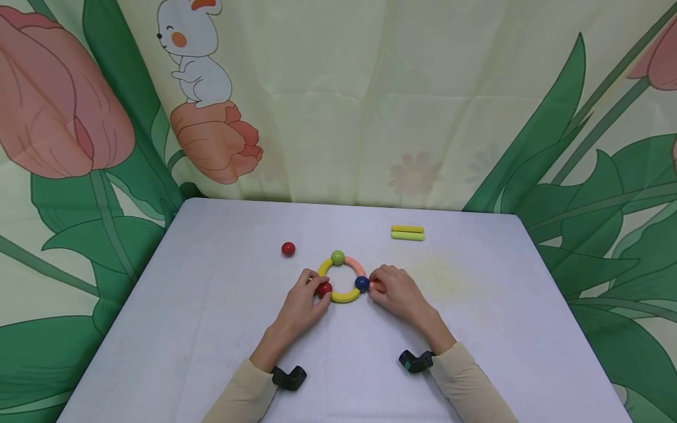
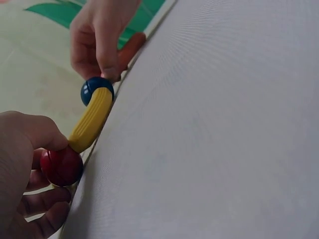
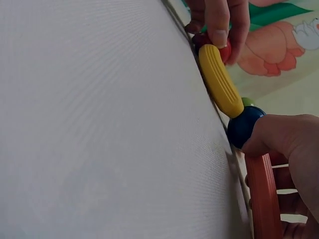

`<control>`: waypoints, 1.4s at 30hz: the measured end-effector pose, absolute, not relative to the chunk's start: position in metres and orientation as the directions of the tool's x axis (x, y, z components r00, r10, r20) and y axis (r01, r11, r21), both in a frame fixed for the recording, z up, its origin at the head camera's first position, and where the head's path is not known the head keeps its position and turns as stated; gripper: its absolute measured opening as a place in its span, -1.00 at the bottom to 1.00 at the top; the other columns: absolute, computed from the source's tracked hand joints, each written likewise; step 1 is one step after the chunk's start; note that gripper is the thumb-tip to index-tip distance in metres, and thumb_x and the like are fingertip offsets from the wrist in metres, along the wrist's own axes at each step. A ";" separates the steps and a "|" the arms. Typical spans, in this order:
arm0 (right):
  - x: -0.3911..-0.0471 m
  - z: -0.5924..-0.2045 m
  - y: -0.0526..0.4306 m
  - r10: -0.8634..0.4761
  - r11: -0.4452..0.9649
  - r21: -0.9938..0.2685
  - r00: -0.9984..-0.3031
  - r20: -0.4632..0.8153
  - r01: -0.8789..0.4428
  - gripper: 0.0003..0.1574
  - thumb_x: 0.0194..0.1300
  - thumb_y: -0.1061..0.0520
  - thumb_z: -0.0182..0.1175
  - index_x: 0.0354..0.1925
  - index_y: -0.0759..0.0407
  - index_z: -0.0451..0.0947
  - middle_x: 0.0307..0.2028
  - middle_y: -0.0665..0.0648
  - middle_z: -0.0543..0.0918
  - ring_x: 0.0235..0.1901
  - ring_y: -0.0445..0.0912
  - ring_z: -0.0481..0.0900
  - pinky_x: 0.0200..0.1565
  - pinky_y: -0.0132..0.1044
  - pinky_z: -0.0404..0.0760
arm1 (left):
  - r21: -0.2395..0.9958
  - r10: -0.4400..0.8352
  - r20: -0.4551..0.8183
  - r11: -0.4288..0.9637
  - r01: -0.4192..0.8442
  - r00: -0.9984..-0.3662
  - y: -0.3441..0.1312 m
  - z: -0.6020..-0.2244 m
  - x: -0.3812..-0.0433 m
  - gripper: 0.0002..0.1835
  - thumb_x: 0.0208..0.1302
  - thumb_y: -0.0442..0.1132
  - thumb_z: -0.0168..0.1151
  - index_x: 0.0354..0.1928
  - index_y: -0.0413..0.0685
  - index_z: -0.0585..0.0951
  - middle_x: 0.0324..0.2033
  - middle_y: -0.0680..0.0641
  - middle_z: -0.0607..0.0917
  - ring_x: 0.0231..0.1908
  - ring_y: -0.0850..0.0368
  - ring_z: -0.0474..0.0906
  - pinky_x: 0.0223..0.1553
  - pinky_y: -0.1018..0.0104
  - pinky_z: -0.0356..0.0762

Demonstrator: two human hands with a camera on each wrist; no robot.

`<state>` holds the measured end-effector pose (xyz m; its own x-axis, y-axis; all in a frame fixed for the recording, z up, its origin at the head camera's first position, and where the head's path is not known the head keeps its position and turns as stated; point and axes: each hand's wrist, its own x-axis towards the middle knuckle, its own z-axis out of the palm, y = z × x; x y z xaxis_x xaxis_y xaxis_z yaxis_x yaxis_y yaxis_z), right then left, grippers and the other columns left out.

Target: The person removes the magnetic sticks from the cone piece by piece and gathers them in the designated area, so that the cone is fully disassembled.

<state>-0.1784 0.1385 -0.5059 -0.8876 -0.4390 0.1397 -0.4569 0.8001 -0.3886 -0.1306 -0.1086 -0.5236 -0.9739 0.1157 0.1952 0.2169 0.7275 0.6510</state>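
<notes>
On the white table lies a ring of curved sticks and balls: yellow curved sticks (image 1: 345, 296), a pink curved stick (image 1: 355, 265), a green ball (image 1: 338, 257), a blue ball (image 1: 362, 284) and a red ball (image 1: 324, 289). My left hand (image 1: 302, 302) pinches the red ball at the ring's left side. My right hand (image 1: 398, 292) grips a straight orange-red stick (image 3: 264, 199) whose end meets the blue ball. In the right wrist view the thumb lies where that stick and ball join. Whether the stick is fixed into the ball cannot be told.
A loose red ball (image 1: 288, 249) sits behind the ring to the left. Two sticks, one yellow (image 1: 407, 229) and one yellow-green (image 1: 407, 236), lie side by side at the back right. A patterned curtain (image 1: 338, 117) hangs behind the table (image 1: 211, 247).
</notes>
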 end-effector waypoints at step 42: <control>-0.168 -0.505 0.180 -0.380 0.862 -0.283 -0.906 0.187 -0.420 -0.72 0.22 0.03 0.42 -0.12 0.11 0.70 -0.26 0.02 0.61 -0.27 -0.13 0.46 -0.20 -0.22 0.51 | 0.636 0.125 0.214 0.735 0.235 -0.969 -0.109 -0.525 -0.131 -0.62 0.27 -0.20 0.34 0.12 -0.09 0.66 -0.07 -0.01 0.51 -0.12 0.15 0.55 -0.02 0.30 0.69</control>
